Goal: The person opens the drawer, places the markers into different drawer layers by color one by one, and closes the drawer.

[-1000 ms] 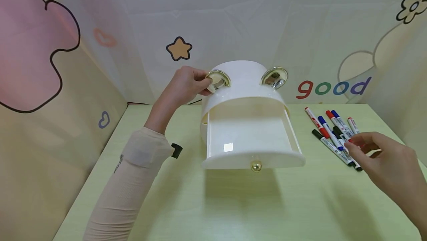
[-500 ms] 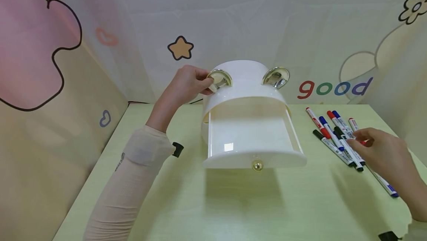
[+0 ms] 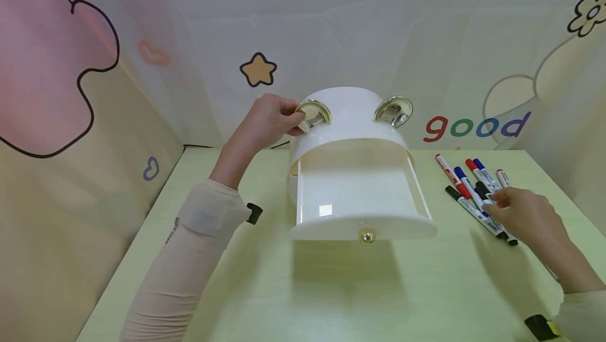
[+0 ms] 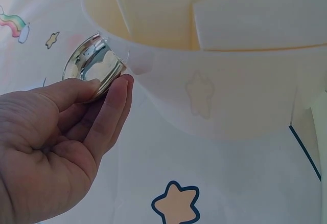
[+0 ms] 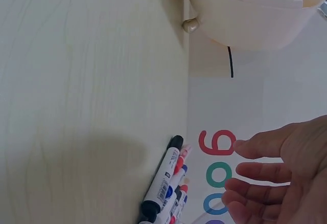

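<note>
The left hand (image 3: 268, 121) pinches one gold ear (image 3: 317, 113) of the white box (image 3: 342, 101), whose drawer (image 3: 326, 229) sticks out at the front. The right hand (image 3: 531, 217) holds nothing, its fingers (image 5: 263, 172) relaxed, near the markers (image 3: 473, 211) on the tabletop (image 3: 450, 289).

Pale green wood-grain surface (image 3: 435, 289). On it: white box (image 3: 347, 130), drawer (image 3: 360, 189) extended; capped markers (image 3: 475, 212) clustered right.
</note>
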A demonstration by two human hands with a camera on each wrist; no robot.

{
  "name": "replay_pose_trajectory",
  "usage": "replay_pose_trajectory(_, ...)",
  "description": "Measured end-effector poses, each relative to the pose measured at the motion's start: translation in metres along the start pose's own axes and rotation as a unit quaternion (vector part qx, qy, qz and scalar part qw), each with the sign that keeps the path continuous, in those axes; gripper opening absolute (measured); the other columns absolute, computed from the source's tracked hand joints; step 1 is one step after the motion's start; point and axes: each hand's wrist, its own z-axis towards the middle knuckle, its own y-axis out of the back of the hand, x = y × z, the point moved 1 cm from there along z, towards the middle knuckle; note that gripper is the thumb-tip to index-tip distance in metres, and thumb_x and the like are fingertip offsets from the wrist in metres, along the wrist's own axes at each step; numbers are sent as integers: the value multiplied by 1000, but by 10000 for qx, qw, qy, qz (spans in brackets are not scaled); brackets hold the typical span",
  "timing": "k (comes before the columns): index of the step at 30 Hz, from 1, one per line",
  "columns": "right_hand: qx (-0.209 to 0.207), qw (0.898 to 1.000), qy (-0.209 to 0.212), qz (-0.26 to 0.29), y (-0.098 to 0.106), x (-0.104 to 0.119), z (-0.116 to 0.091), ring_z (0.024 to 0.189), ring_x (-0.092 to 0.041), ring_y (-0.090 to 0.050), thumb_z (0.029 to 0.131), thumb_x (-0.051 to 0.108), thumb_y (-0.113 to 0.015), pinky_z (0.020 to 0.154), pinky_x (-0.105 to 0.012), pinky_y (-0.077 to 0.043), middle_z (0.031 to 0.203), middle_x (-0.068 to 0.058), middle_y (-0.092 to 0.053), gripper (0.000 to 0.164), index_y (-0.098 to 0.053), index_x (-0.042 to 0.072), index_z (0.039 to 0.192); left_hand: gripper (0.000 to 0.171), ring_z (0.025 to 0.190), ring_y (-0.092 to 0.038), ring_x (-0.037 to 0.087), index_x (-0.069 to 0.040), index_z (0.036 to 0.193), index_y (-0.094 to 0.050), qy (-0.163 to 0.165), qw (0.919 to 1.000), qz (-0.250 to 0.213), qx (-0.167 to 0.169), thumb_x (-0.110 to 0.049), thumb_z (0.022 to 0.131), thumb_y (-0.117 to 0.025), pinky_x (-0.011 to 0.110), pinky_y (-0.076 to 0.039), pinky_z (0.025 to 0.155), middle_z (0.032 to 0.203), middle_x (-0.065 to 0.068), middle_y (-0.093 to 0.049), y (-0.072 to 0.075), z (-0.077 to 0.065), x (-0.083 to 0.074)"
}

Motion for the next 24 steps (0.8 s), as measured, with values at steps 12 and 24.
replay_pose_trajectory(12, 634, 9980, 41, -42, -18, -8, 18, 70, -29, -55, 95, 21, -68, 51, -37, -43, 106, -33, -65, 43, -62, -15, 117, 23, 90, -76, 20, -5, 120, -76, 14, 10000, 0, -30, -8, 103, -61, 28, -58, 90, 114, 12, -74, 1, -1, 0)
replay_pose_trajectory(24, 591, 9980, -97, -215, -31, -16, 26, 71, -37, -52, 93, 18, -70, 53, -41, -40, 96, -33, -61, 38, -64, -14, 112, 24, 90, -76, 22, -4, 123, -74, -21, 10000, -48, -35, -8, 103, -61, 27, -60, 85, 115, 13, -74, -1, -1, -1)
